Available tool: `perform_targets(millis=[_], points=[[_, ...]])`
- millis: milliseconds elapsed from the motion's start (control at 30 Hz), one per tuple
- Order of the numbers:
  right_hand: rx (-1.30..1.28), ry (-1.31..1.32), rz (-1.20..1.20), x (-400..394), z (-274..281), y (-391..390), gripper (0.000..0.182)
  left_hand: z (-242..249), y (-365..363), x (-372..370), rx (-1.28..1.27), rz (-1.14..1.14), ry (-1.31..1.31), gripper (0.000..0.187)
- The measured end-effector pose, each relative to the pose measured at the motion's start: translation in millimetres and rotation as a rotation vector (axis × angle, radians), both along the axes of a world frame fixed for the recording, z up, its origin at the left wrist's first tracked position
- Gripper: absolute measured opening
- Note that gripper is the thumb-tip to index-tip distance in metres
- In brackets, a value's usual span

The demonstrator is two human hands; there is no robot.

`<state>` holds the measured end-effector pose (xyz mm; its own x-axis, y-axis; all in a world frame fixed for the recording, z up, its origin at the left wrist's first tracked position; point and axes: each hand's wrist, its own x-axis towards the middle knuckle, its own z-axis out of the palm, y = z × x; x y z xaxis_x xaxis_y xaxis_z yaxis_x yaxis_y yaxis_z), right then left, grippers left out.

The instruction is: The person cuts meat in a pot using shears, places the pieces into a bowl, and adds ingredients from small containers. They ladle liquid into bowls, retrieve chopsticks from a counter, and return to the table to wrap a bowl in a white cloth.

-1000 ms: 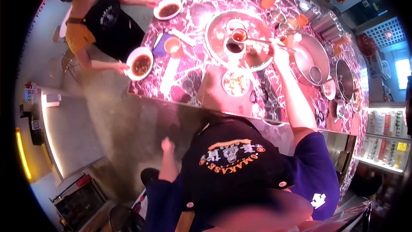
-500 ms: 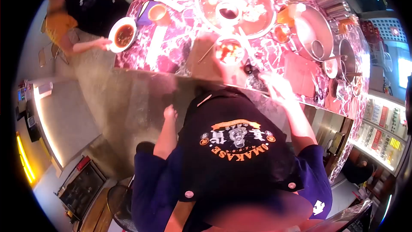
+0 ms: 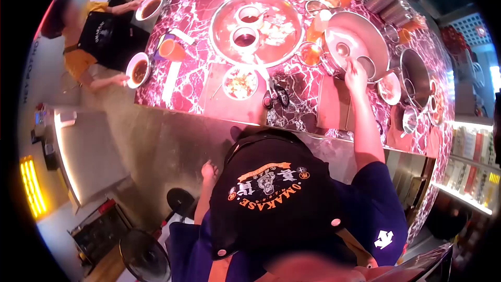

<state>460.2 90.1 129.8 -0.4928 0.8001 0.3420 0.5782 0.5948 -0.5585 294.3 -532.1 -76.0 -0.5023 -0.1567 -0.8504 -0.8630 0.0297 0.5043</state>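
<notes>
My right hand [image 3: 356, 75] reaches over the near rim of a large metal pot [image 3: 383, 34]. Its fingers are closed on the handle of a ladle [image 3: 343, 49], whose bowl sits inside the pot. A second ladle [image 3: 366, 66] lies in the pot beside it. My left hand [image 3: 210, 171] hangs low beside my apron, away from the table, its fingers loosely bent and apart with nothing seen in them. On the table between the two hands are a bowl of chopped food [image 3: 240, 82] and black-handled scissors [image 3: 275, 95].
A big round tray [image 3: 215, 34] holds pale pieces and two sauce cups [image 3: 245, 37]. Another person [image 3: 99, 42] at the left holds two bowls of dark broth [image 3: 140, 70]. To the right stands another pot [image 3: 416, 68]. Orange cups [image 3: 172, 50] stand on the marbled table.
My right hand has moved from the table's front edge up to the pot and closed on a ladle. The view has shifted. The other person's second bowl shows more fully.
</notes>
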Motion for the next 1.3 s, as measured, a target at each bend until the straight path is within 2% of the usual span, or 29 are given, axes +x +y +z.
perform_targets(millis=[33,100,167,233,267,300,333,367,433,467,533,567,600,633,667,733,767,833,867,900,967,1000,1067,1100,1200,1300], points=[[-0.092,-0.092,-0.032,-4,-11,15,0.015,0,0,8,0.016,-0.016,0.020,0.019],[-0.069,-0.220,-0.080,-12,-40,43,0.021,6,8,29,-0.035,0.009,0.044,0.021],[-0.173,-0.317,-0.124,-14,-37,52,0.024,12,3,50,-0.079,0.035,0.053,0.024],[0.132,-0.303,0.100,3,-65,78,0.024,14,-7,80,-0.188,-0.457,0.144,0.037],[-0.042,-0.099,0.089,6,-67,76,0.023,-39,-51,98,-0.471,-1.173,0.470,0.053],[-0.235,0.102,0.086,10,-67,61,0.022,-73,-78,113,-0.475,-1.293,0.310,0.062],[0.086,0.023,0.173,14,-49,45,0.022,-139,-92,137,-0.473,-1.229,0.165,0.054],[0.176,0.007,0.231,21,-35,37,0.020,-111,-92,147,-0.475,-1.325,0.141,0.053],[0.354,0.114,0.300,34,-22,26,0.017,-53,-66,152,-0.457,-1.294,0.068,0.051],[0.380,0.057,0.272,42,-15,21,0.016,-19,-50,150,-0.437,-1.237,0.032,0.049],[0.311,0.113,0.294,52,0,7,0.015,39,-30,142,-0.408,-1.141,-0.034,0.047],[0.324,0.055,0.292,57,11,-3,0.015,29,-42,143,-0.421,-1.126,-0.046,0.047],[0.306,0.079,0.329,62,10,-11,0.015,-3,-62,146,-0.401,-1.252,-0.028,0.041],[0.292,0.099,0.357,65,12,-19,0.015,-10,-70,147,-0.373,-1.385,-0.007,0.036],[0.262,0.036,0.406,68,11,-30,0.016,-17,-76,150,-0.369,-1.397,-0.013,0.036],[0.207,-0.046,0.484,70,3,-42,0.018,-12,-59,152,-0.506,-1.168,-0.110,0.031],[0.143,0.002,0.503,66,0,-50,0.017,-10,-51,154,-0.477,-1.201,-0.109,0.031],[0.066,-0.006,0.523,56,-6,-57,0.014,-14,-59,158,-0.500,-1.142,0.038,0.029],[0.068,-0.007,0.546,49,-5,-56,0.014,-22,-64,165,-0.552,-1.044,0.255,0.022],[0.097,-0.017,0.547,42,-7,-56,0.014,-9,-62,166,-0.562,-1.012,0.239,0.022],[0.158,-0.069,0.530,31,-5,-63,0.016,32,-44,156,-0.197,-0.388,-0.030,0.015],[0.155,-0.085,0.547,29,-3,-64,0.016,29,-49,162,-0.213,-0.360,-0.039,0.015],[0.170,-0.099,0.579,27,-4,-66,0.017,11,-69,170,-0.017,0.035,0.002,0.009],[0.188,-0.098,0.596,28,-9,-67,0.018,-13,-88,179,-0.015,0.041,0.011,0.008],[0.145,-0.168,0.639,31,-23,-67,0.018,-3,-89,191,-0.132,0.197,-0.050,0.009],[0.174,-0.317,0.687,32,-20,-74,0.020,-16,-108,220,-0.104,0.183,-0.085,0.010]])
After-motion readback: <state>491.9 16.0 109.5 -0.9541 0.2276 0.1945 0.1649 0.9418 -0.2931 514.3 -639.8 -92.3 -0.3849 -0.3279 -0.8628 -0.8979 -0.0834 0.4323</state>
